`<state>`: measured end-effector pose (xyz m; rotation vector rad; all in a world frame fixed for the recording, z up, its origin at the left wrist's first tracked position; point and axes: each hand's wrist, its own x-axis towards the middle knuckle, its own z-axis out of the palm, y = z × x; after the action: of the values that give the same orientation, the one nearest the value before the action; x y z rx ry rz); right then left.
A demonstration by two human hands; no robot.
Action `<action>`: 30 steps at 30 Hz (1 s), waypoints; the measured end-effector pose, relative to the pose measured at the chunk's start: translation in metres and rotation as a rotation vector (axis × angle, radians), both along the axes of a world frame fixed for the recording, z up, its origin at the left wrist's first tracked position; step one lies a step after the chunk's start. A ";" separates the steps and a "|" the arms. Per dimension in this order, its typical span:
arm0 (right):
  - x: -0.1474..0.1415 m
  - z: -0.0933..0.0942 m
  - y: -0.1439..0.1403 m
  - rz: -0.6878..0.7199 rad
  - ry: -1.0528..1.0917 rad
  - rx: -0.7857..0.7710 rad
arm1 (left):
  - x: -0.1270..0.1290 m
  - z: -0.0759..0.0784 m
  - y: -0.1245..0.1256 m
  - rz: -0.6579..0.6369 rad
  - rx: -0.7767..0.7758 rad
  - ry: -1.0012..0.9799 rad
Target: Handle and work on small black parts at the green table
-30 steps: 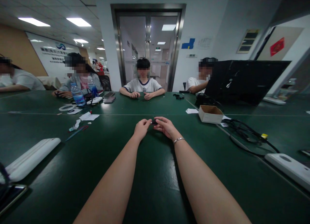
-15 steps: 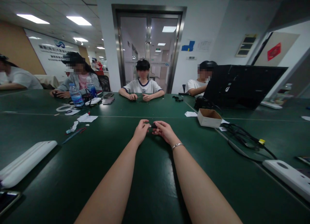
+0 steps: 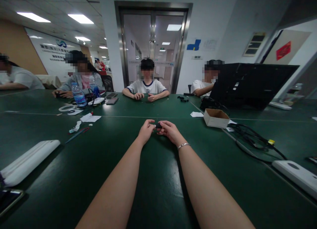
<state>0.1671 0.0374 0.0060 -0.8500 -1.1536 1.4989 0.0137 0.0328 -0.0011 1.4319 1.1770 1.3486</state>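
1. Head view, small dark object [image 3: 159,126] with a pale, metallic-looking end: one, between the two hands, over the middle of the green surface [image 3: 158,176]; exact kind too small to tell

2. Head view, right hand [image 3: 170,131]: one, closed in a pinch, thumb and fingers on the dark body, other fingers loosely curled below; silver bracelet [image 3: 184,145] at its wrist, one

3. Head view, left hand [image 3: 145,131]: one, partly curled, fingertips beside the pale end; whether it grips that end or merely rests against it, cannot tell

4. Head view, handling note, by judgement: so small a piece asks for a steady right pinch, left thumb and forefinger set squarely on the pale end, both ends in line, light even force, and work low over the surface in case of a slip

5. Head view, left part of surface: water bottles [image 3: 78,96], two; long white case [image 3: 32,161], one; phone [image 3: 11,200] at the lower edge, one; slim pen-like item [image 3: 77,135], one

6. Head view, right part of surface: open cardboard box [image 3: 216,119], one; monitor [image 3: 252,85] seen from behind, one; white power strip [image 3: 296,176], one; black cables [image 3: 252,136], tangled, count uncertain

7. Head view, far side: co-workers [image 3: 148,87], four, seated
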 end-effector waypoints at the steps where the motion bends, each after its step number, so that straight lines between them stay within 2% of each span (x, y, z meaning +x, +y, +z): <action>1: 0.000 0.000 0.000 -0.002 -0.004 -0.004 | 0.000 0.000 0.001 -0.017 -0.018 0.004; 8: -0.002 0.000 0.000 -0.003 -0.010 0.010 | 0.001 -0.002 0.005 0.027 -0.020 0.041; 12: -0.004 0.002 -0.001 -0.021 -0.033 -0.005 | 0.001 -0.006 0.007 0.054 0.034 0.084; 16: -0.005 0.004 -0.001 -0.018 -0.027 -0.020 | 0.000 -0.010 0.009 0.051 0.021 0.123; 20: -0.005 0.004 -0.001 -0.025 -0.010 -0.035 | 0.000 -0.011 0.010 0.058 0.094 0.123; 24: -0.005 0.004 0.000 -0.015 -0.010 -0.039 | 0.000 -0.009 0.009 0.061 0.042 0.108; 27: -0.004 0.004 0.001 -0.005 -0.006 -0.033 | 0.000 -0.009 0.009 0.074 0.082 0.113; 30: -0.004 0.003 0.003 -0.005 -0.010 -0.037 | 0.000 -0.009 0.009 0.058 0.049 0.090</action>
<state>0.1630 0.0405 0.0095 -0.8860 -1.1332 1.5173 0.0132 0.0416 -0.0100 1.5174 1.2599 1.3732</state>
